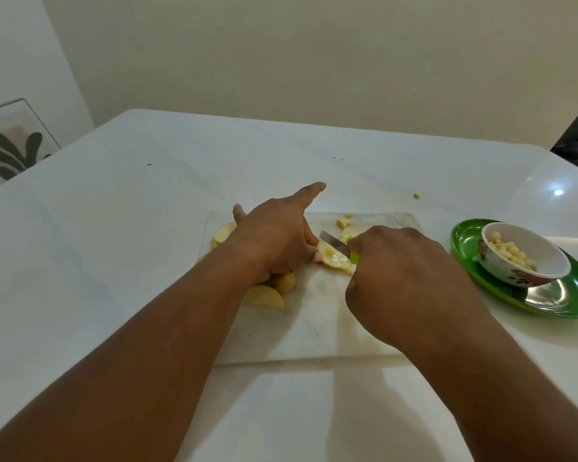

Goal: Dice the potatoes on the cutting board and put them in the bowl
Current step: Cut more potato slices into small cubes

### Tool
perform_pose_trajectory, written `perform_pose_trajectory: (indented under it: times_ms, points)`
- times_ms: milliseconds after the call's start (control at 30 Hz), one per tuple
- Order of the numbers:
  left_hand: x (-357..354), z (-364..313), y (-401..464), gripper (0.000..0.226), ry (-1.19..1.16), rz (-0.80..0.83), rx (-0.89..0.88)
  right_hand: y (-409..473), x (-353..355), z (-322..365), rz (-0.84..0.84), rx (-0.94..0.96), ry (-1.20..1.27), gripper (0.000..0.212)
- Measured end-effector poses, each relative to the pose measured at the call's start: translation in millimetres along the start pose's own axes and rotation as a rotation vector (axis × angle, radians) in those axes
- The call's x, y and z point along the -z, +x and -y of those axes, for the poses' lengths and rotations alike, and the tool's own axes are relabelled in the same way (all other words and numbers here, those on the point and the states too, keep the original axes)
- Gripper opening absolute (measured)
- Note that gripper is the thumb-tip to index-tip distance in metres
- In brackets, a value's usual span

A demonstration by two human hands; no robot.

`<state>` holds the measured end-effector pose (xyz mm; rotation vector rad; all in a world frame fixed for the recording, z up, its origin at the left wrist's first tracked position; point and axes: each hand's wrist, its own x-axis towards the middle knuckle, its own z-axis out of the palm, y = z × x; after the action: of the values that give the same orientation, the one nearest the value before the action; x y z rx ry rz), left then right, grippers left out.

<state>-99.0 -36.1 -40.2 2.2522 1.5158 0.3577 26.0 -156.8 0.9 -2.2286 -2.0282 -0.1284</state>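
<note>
With the right hand point(401, 281) clenched round the knife point(336, 245), the left hand point(274, 243) seemingly pinning the potato slice point(334, 260), index raised, should keep fingertips clear.

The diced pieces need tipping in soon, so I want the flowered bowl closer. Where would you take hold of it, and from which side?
Grip the bowl by its near rim, thumb outside and fingers just inside, coming from above on the side toward the cutting board. It sits tilted on the green plate, and the dice lie against its far wall, so the near rim is bare. The right hand is nearest but holds the knife.
</note>
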Motion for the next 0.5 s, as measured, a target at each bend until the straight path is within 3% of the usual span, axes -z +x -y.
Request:
perform_pose_trajectory:
  times_ms: [200,333,433,500]
  points:
    - [1,-2,4,0.109,0.059,0.041,0.014,-5,3,4,0.056,-0.003,-0.008,0.025]
    - [-1,1,8,0.103,0.06,0.03,0.003,-14,4,7,0.077,-0.011,-0.034,0.025]
    - [-1,1,9,0.097,0.078,0.033,-0.005,-21,1,10,0.041,0.03,-0.069,0.012]
    - [-1,0,10,0.095,0.088,0.032,-0.006,-24,-3,9,0.034,0.038,-0.066,0.018]
